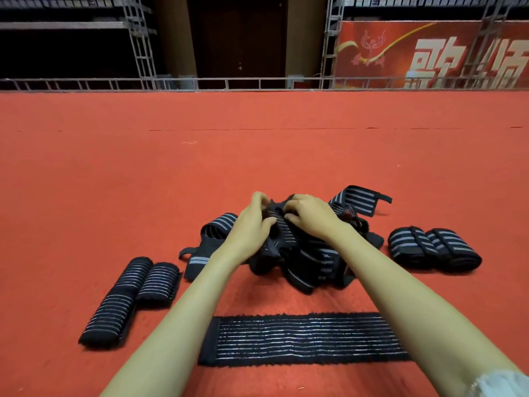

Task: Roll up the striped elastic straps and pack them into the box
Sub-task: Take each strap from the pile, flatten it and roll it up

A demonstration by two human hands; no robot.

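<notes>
Head view shows both hands working in the pile of loose striped straps [309, 262] on the red surface [257, 156]. The left hand [252, 222] and the right hand [312, 216] sit on top of the pile, each grip pinched onto the top strap [282, 226] with fingers curled round its edge. Left of the pile lie finished rolls [128, 296]; right of the pile lie two more rolls [432, 246]. On the near side of the pile a flat strap [300, 339] lies stretched out, not yet rolled. No box is in view.

By my reading, the step in hand is pulling one strap free of the tangle, with much rolling left and packing not begun. The next move calls for lifting it clear without dragging its neighbours, finding an end, then rolling tightly and evenly so the elastic does not spring open.
</notes>
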